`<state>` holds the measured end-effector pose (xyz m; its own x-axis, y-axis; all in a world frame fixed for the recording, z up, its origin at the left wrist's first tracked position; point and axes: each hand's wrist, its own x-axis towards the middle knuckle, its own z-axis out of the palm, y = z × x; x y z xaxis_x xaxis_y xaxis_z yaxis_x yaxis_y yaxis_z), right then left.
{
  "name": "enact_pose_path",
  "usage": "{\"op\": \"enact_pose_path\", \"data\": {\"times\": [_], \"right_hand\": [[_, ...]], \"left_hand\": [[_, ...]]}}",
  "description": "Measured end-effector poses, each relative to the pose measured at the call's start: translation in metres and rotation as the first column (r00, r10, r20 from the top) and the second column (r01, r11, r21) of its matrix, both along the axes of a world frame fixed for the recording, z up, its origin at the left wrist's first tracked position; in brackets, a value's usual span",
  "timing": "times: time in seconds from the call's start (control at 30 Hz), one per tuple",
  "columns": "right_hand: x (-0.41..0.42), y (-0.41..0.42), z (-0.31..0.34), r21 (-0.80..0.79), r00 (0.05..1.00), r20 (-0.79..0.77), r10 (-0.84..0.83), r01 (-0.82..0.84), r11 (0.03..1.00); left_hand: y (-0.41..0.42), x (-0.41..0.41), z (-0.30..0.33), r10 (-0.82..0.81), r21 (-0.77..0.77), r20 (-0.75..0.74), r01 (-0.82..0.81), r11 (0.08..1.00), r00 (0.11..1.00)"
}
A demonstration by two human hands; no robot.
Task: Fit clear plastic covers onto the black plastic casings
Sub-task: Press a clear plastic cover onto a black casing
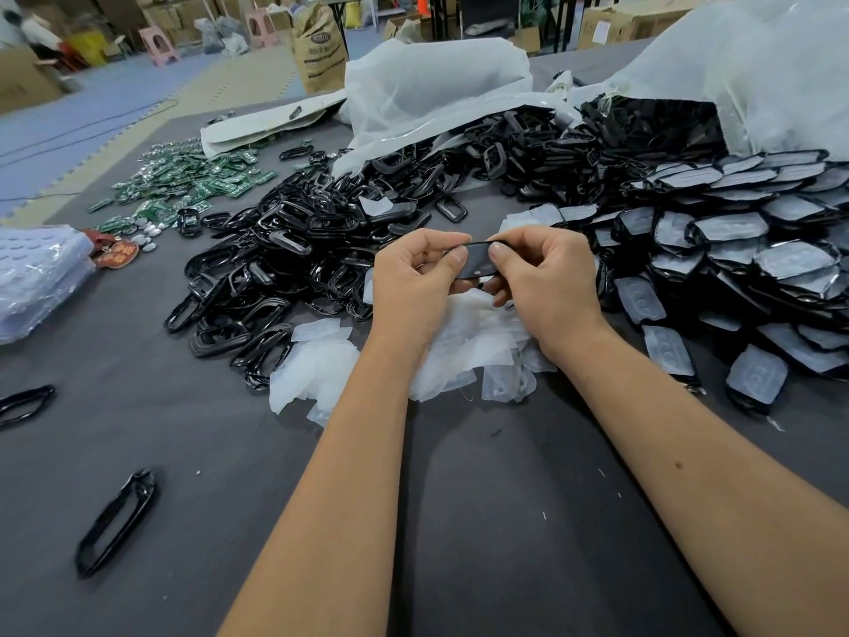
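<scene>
Black plastic, one casing (478, 262), sits pinched between my two hands above the grey table (482, 498). My left hand (413, 287) grips its left end, thumb on top and fingers curled beneath; my right hand (546, 280) clamps the right end the same way, thumb pressing its upper face. Whether a clear cover already lies on it, I cannot tell.

Directly under my hands lies a loose heap of clear plastic covers (399, 360), milky and overlapping, touching the table. Just to the left of it and beyond spreads a big pile of empty black casings (285, 255), open frames tangled together. To my right, a stack of casings with covers fitted (744, 250) fans out like scales.

Farther back, white plastic bags (436, 85) slump open over the black parts. At the far left sits a scatter of green circuit boards (183, 181). Two stray black frames lie apart near me, one (117, 521) at lower left, another (25, 402) by the table's left edge.
</scene>
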<state>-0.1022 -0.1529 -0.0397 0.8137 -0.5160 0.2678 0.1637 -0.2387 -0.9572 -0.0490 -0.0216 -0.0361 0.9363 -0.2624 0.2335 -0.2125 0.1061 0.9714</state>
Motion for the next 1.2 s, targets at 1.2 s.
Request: {"op": "enact_pose_path", "data": {"times": [1.2], "right_hand": [[-0.004, 0.004, 0.001, -0.475, 0.994, 0.086, 0.072, -0.023, 0.880]], "left_hand": [[0.018, 0.008, 0.015, -0.149, -0.368, -0.465, -0.037, 0.929, 0.873]]}}
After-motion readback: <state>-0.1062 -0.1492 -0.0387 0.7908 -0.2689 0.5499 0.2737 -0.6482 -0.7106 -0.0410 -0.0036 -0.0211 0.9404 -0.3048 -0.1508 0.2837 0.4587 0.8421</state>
